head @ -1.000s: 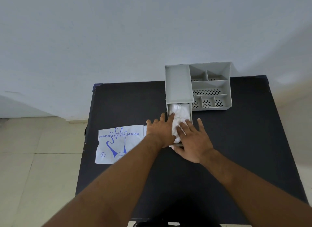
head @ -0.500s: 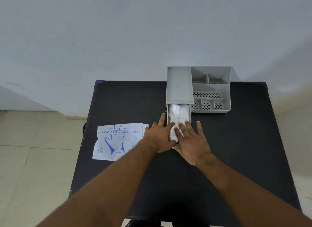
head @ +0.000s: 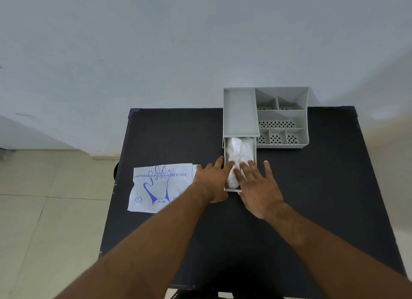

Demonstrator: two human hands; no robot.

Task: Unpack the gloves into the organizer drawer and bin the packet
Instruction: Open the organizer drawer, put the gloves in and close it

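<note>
A grey organizer stands at the table's far edge, its drawer pulled out toward me. A bundle of clear white gloves fills the drawer. My left hand rests flat at the drawer's left side, fingertips on the gloves. My right hand lies flat over the drawer's near end, fingers spread and pressing on the gloves. The flat white packet, printed in blue with a glove outline, lies on the table to the left, partly under my left forearm.
The black table has bare surface to the right of the drawer and in front of me. The organizer's open compartments sit at the right. Tiled floor lies to the left, a white wall behind.
Both hands stay on the gloves in the drawer, shifting only slightly. The view has drifted a little; the packet and organizer have not moved on the table.
</note>
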